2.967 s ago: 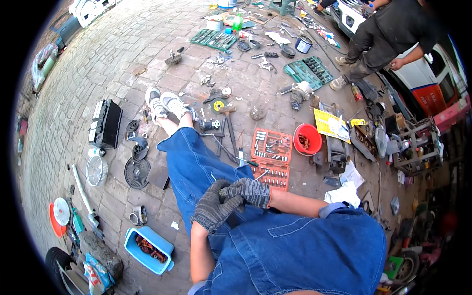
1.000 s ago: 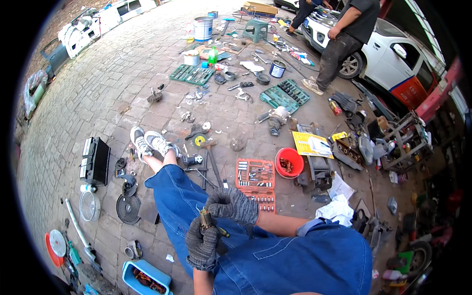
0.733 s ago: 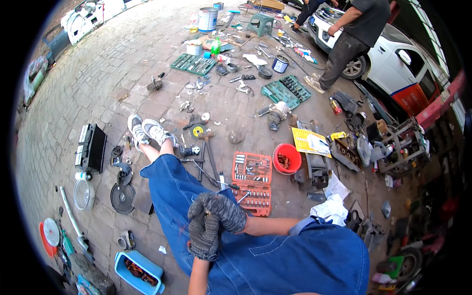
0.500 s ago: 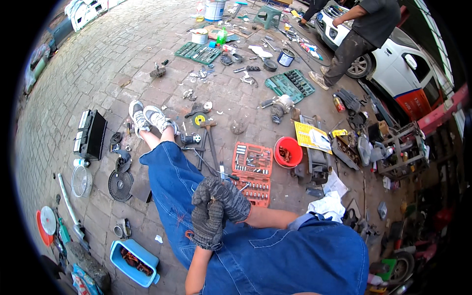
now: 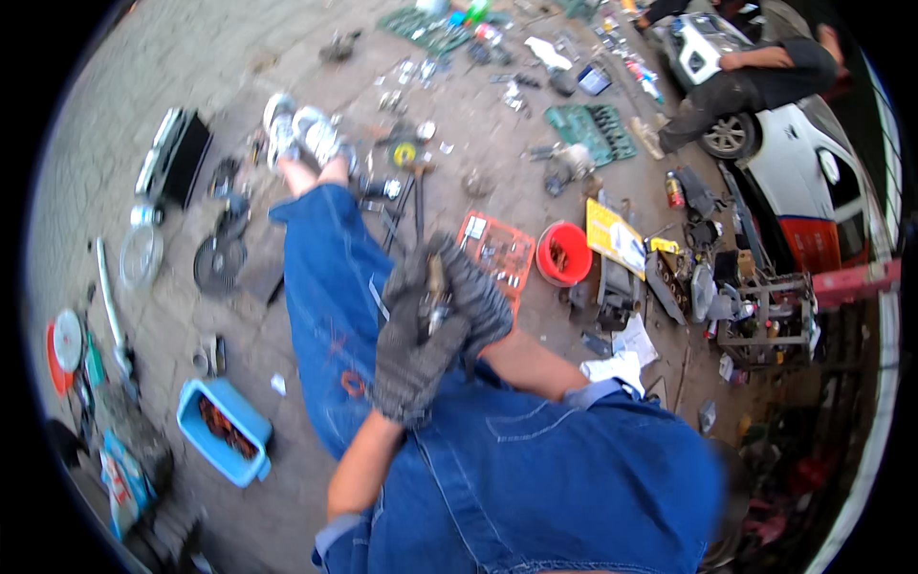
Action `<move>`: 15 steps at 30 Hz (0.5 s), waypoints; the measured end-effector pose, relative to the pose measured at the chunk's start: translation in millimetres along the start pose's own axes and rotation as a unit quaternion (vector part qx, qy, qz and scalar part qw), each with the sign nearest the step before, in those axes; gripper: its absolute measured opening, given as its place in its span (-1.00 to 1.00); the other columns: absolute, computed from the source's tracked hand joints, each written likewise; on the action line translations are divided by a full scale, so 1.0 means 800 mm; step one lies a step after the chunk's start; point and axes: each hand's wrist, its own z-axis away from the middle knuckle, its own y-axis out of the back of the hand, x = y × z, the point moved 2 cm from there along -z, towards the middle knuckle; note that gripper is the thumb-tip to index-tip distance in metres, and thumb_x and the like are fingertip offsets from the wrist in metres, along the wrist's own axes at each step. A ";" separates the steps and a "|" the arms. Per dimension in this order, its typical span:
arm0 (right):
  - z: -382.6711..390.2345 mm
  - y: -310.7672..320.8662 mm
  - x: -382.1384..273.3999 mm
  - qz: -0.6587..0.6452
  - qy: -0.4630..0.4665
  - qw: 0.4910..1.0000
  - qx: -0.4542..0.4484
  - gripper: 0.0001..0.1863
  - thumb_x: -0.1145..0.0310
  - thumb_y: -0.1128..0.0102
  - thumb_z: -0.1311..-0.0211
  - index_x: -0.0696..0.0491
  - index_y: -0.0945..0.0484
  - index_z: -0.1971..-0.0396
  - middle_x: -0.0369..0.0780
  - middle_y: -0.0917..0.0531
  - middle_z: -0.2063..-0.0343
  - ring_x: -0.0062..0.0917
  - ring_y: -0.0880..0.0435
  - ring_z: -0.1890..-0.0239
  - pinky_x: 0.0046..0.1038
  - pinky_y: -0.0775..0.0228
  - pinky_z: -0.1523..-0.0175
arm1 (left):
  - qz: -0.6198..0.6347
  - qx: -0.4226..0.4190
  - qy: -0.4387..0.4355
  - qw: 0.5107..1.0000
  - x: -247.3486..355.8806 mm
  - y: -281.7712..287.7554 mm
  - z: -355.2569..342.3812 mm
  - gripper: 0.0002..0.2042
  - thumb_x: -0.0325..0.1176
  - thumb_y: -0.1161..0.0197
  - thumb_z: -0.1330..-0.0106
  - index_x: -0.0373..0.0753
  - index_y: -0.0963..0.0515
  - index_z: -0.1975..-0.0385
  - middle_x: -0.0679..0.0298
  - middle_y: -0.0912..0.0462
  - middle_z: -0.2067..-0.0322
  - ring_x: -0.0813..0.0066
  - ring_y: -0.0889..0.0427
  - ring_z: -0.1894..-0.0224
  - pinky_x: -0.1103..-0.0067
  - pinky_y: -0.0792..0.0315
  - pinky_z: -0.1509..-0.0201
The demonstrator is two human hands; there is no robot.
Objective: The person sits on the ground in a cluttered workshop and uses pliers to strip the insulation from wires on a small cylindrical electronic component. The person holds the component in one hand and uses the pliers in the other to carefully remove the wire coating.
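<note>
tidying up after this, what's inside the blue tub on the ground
The blue tub holds a heap of reddish-brown pieces, too blurred to tell exactly what. The heap covers most of the tub's bottom, so anything beneath can't be seen.

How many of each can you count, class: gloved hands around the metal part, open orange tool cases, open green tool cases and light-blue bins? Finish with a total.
Gloved hands (left hand, right hand) around the metal part: 2
Open orange tool case: 1
Open green tool cases: 2
Light-blue bin: 1
Total: 6
</note>
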 end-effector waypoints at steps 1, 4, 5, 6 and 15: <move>0.003 -0.005 -0.001 -0.045 -0.023 0.998 0.039 -0.62 0.11 0.10 -0.28 0.13 -0.43 0.51 -0.20 -0.50 0.51 -0.42 -0.49 0.31 -0.37 -0.35 0.13 | -0.021 0.002 0.005 1.000 0.001 0.002 0.003 -0.58 -0.22 -0.29 -0.08 -0.29 -0.40 0.11 0.37 -0.49 0.55 0.69 -0.40 0.64 0.70 -0.27 0.63; 0.002 -0.004 0.016 -0.237 -0.090 0.967 0.037 -0.56 0.03 0.11 -0.27 0.14 -0.45 0.51 -0.19 -0.50 0.54 -0.39 -0.52 0.34 -0.34 -0.40 0.11 | -0.066 0.010 0.003 0.998 0.012 0.007 0.009 -0.61 -0.20 -0.34 -0.04 -0.30 -0.47 0.20 0.32 -0.53 0.58 0.68 -0.45 0.64 0.69 -0.32 0.61; 0.005 -0.007 0.019 -0.250 -0.096 0.963 0.035 -0.57 0.05 0.09 -0.26 0.14 -0.45 0.52 -0.20 -0.50 0.54 -0.40 -0.51 0.33 -0.34 -0.40 0.10 | -0.066 0.004 0.025 0.997 0.013 0.009 0.014 -0.59 -0.19 -0.36 -0.01 -0.31 -0.48 0.21 0.30 -0.55 0.55 0.66 -0.49 0.59 0.67 -0.37 0.55; 0.006 -0.012 0.017 -0.254 -0.110 0.960 0.045 -0.58 0.06 0.09 -0.26 0.14 -0.46 0.52 -0.21 -0.51 0.54 -0.41 -0.51 0.33 -0.35 -0.40 0.10 | -0.074 0.012 -0.004 0.997 0.013 0.010 0.013 -0.58 -0.19 -0.37 0.01 -0.31 -0.48 0.21 0.29 -0.56 0.51 0.63 -0.51 0.54 0.65 -0.39 0.49; 0.010 -0.015 0.014 -0.182 -0.127 0.974 0.042 -0.62 0.08 0.08 -0.27 0.10 -0.45 0.51 -0.22 -0.51 0.49 -0.45 -0.50 0.31 -0.35 -0.38 0.05 | -0.133 0.013 -0.038 0.990 0.010 0.016 0.016 -0.53 -0.17 -0.40 0.07 -0.31 -0.48 0.19 0.23 -0.59 0.39 0.54 -0.55 0.37 0.58 -0.43 0.29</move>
